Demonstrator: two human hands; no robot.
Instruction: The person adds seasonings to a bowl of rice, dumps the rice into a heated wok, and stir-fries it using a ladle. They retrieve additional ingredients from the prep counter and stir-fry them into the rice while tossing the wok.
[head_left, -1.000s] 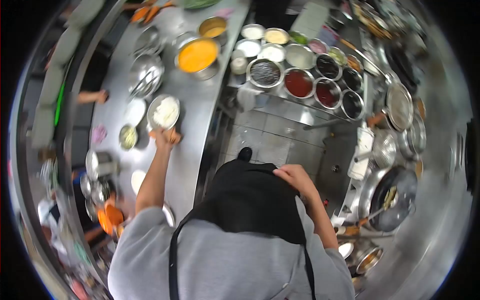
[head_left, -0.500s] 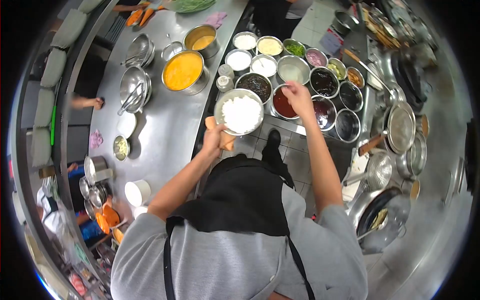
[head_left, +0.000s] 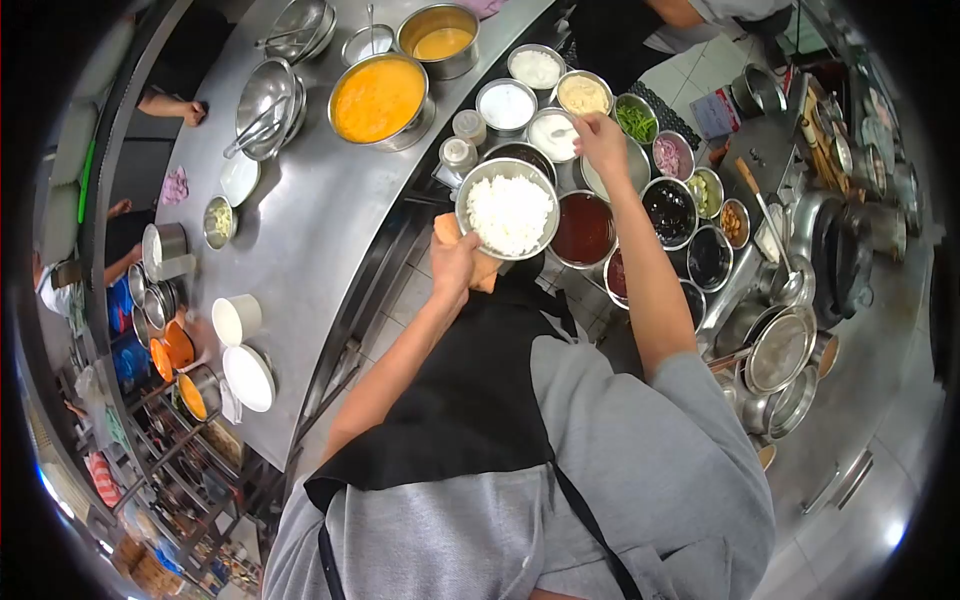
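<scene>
"Bowl [head_left: 464, 212]: where is it?"

"In the left hand [head_left: 453, 266], just left of the red sauce [head_left: 583, 230]."

"Which way does it point?"

"Mouth up towards the head camera, showing rice [head_left: 510, 213]. It looks round, as long as wide; the cloth [head_left: 447, 230] below slants from upper left to lower right."

"And the hands?"

"The left grips the cloth at the bowl's near edge. The right hand [head_left: 602, 150] bunches its fingers at the white tub [head_left: 531, 146]; whether they hold anything cannot be told."

L grip [head_left: 455, 266] curled, R grip [head_left: 603, 146] outstretched fwd
</scene>
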